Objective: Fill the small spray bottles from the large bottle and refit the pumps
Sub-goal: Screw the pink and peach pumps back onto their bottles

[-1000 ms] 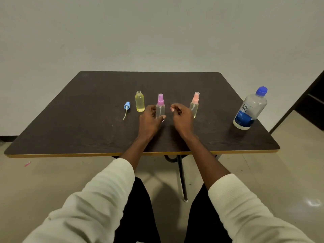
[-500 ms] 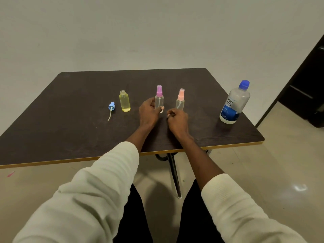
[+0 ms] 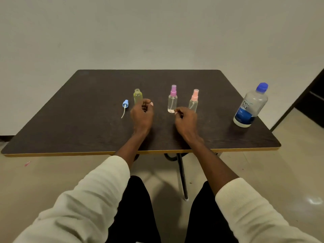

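- Yellow bottle (image 3: 137, 95): upright on the table (image 3: 70, 123), pump off; the blue pump (image 3: 125, 104) lies just to its left.
- Left hand (image 3: 142, 115): just in front of the yellow bottle, fingers curled loosely, holding nothing.
- Right hand (image 3: 185, 121): near the purple-capped bottle (image 3: 172, 99) and pink-capped bottle (image 3: 193, 100), fingers curled together, empty.
- Large bottle (image 3: 250, 106): far right, blue cap, label reads "re-nu".

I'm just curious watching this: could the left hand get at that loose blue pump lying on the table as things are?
Probably yes. The left hand holds nothing and sits just right of the blue pump, which lies loose on the table. Only bare tabletop shows between them; the open yellow bottle stands behind, out of the path.
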A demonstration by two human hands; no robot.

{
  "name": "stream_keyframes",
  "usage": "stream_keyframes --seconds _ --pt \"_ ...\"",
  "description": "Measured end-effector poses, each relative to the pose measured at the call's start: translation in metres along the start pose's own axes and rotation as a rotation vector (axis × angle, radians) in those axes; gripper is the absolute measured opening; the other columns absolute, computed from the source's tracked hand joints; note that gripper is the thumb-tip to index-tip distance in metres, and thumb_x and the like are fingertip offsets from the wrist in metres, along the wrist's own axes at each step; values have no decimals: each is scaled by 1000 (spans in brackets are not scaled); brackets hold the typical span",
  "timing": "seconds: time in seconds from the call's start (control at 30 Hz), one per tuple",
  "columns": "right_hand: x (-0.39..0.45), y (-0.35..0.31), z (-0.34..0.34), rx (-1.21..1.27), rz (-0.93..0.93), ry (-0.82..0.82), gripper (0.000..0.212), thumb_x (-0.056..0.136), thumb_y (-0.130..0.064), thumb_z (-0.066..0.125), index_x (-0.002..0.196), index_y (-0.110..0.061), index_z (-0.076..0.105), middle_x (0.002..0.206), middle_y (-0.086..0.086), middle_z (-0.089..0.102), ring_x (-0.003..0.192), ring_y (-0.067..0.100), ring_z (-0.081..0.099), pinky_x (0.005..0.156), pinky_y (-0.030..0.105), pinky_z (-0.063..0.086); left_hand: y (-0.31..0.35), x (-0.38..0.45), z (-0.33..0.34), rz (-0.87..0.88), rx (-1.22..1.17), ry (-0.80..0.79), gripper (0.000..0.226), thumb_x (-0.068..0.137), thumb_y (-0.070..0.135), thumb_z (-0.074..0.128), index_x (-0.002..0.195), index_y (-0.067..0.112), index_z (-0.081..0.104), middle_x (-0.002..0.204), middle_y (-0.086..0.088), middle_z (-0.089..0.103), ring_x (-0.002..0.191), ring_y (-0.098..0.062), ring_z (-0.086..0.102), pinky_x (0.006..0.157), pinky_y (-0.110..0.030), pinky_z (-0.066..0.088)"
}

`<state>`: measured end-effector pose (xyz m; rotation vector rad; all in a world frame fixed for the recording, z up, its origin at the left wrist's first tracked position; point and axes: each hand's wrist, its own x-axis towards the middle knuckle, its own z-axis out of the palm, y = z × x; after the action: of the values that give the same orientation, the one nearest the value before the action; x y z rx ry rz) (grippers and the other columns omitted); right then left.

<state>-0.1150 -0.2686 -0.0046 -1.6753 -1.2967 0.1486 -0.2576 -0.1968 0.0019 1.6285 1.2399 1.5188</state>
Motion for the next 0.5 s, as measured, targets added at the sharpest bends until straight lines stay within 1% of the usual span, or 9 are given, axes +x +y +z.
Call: stream_keyframes --seconds 0.1,0.17,0.23,0.27,0.33,0.37,0.4,0.47,0.5 --pt "-4 -17 18 32 -119 -21 16 91 -6 59 101 -9 71 94 0 68 84 4 58 74 4 42 -14 21 -43 -9 15 122 5 91 7 65 94 10 67 83 6 63 71 -1 58 65 -7 46" --pt "-2 -31 41 58 -151 -70 16 89 -5 61 102 -9 71 95 2 69 85 7 60 78 13 48 -24 39 -68 -117 53 173 7 91 12 66 97 11 68 88 5 64 77 -2 59 67 -8 47" --pt "4 -44 66 110 -82 -91 22 86 -8 67 108 -7 68 99 3 66 88 10 59 83 27 53 -38 59 -83 -258 78 179 8 90 18 69 97 13 69 87 5 66 79 -6 61 69 -15 49" --pt "8 -49 77 135 -15 -109 32 83 -11 71 114 -7 64 106 4 64 93 11 58 87 29 52 -43 66 -86 -319 79 161 11 89 22 71 94 13 70 84 4 66 76 -7 60 67 -18 48" --pt "19 -56 97 162 92 -151 53 80 -18 77 127 -6 55 119 5 57 106 13 53 93 29 47 -55 78 -87 -400 95 105 18 84 30 76 87 12 72 78 2 68 68 -9 59 63 -24 48" --pt "24 -58 105 170 122 -167 57 78 -21 79 126 -6 53 120 5 56 109 15 53 93 29 45 -59 82 -84 -420 127 68 20 82 31 77 85 11 73 76 1 69 66 -10 59 62 -26 48" --pt "28 -58 112 179 130 -171 53 76 -23 80 120 -6 55 115 5 57 107 18 54 89 31 45 -61 84 -81 -426 155 35 22 81 31 78 82 10 74 75 0 69 65 -11 59 62 -26 47" --pt "36 -56 123 185 118 -157 39 74 -25 81 98 -7 56 97 5 60 92 21 57 75 32 45 -62 89 -72 -433 185 0 29 78 35 81 77 8 72 72 0 67 62 -11 58 60 -25 46" --pt "39 -55 127 195 120 -149 37 73 -26 81 92 -7 55 92 5 61 85 21 57 69 31 43 -61 91 -67 -448 193 -9 33 76 39 83 74 8 71 71 -1 67 62 -12 59 60 -26 46"
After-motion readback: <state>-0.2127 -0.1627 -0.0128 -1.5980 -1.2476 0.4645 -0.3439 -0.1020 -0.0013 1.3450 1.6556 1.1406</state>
